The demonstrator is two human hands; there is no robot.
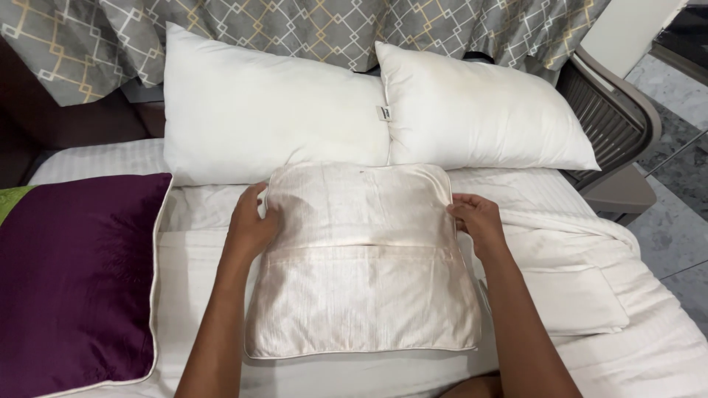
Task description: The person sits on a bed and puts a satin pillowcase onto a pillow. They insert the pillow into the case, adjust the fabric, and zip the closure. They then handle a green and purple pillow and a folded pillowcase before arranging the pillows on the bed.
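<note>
On the bed (649, 346), in the middle of the white sheet, lies a cream satin cushion (361, 265) with a flap seam across its back. It lies flat, with its far edge touching the two white pillows behind it.

The left hand (251, 225) holds the left side of the cushion near the upper corner; the fingers (267, 219) are closed on the edge of the fabric, so this grip is closed on the cushion. The right hand (479, 221) holds the right side at almost the same height; its fingers (463, 208) are bent over the piped edge, and this grip is also closed on the cushion. Both forearms come from the bottom of the view, one on each side of the cushion.

Behind the cushion, the bigger white pillow (265, 110) stands on the left and the smaller white pillow (479, 110) on the right. They touch each other in the middle, where a small label shows. A grey patterned cloth (310, 29) with diamond lines hangs behind them.

To the left, a purple cushion (74, 280) with a light piped edge lies on the bed, near the left arm but apart from it. At the right edge, beside the bed, stands a brown plastic chair (612, 118) on a grey tiled floor (678, 221).
</note>
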